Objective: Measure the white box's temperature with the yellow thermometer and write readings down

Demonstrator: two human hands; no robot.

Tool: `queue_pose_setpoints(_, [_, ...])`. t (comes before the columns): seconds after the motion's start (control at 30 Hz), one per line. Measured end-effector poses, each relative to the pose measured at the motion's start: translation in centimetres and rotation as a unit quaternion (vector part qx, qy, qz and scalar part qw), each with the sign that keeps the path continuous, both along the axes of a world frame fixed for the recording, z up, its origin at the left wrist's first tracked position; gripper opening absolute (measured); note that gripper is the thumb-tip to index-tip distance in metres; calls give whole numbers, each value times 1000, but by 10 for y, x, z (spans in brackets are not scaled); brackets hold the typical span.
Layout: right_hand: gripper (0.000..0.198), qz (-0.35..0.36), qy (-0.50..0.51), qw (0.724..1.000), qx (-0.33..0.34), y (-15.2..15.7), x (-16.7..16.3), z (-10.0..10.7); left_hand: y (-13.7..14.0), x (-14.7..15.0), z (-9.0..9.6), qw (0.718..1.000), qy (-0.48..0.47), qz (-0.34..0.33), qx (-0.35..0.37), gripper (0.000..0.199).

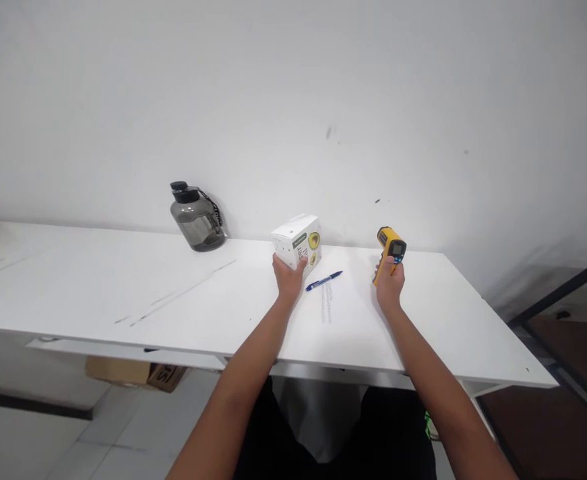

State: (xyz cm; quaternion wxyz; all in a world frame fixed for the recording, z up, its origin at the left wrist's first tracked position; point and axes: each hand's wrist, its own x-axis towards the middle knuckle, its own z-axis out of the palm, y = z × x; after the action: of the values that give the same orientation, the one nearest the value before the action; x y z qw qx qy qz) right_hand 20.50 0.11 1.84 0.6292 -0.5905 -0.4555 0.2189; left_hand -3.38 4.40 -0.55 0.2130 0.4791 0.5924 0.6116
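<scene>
My left hand (289, 277) is wrapped round the near lower end of a white box (296, 240) printed with avocado pictures and a green label. In my right hand (390, 283) is a yellow and black infrared thermometer (391, 247), gripped by its handle, its small display facing me. Between the hands a blue pen (323, 281) lies slantwise on a white sheet of paper (346, 307). Columns of small writing, too faint to read, run down the paper below the pen.
A grey see-through water bottle (198, 223) with a black cap and strap stands against the wall at the back left of the white table (98, 287). Under the table is a cardboard box (118, 371). A dark metal frame (563, 287) stands off the right edge.
</scene>
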Motion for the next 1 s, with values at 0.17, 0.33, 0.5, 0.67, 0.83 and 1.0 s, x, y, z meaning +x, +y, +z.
queue_pose_setpoints(0.17, [51,-58,34,997,30,-2,-4,6,-7,3,8,999,-34,-15,8,60])
queue_pose_setpoints(0.33, [55,-37,-36,995,83,-5,-15,0,-17,8,17,995,-57,-55,59,63])
queue_pose_setpoints(0.5, [39,73,-77,993,49,-15,-30,-4,-24,17,21,973,-165,-115,112,64])
queue_pose_setpoints(0.67, [38,188,-39,981,-25,-26,-42,1,-29,20,22,972,-148,-137,119,63])
queue_pose_setpoints(0.83, [35,241,-61,967,-53,-27,-47,-1,-29,21,21,981,-102,-126,104,60])
queue_pose_setpoints(1.0, [40,248,-68,964,-67,-25,-47,-7,-27,21,18,985,-86,-120,89,60])
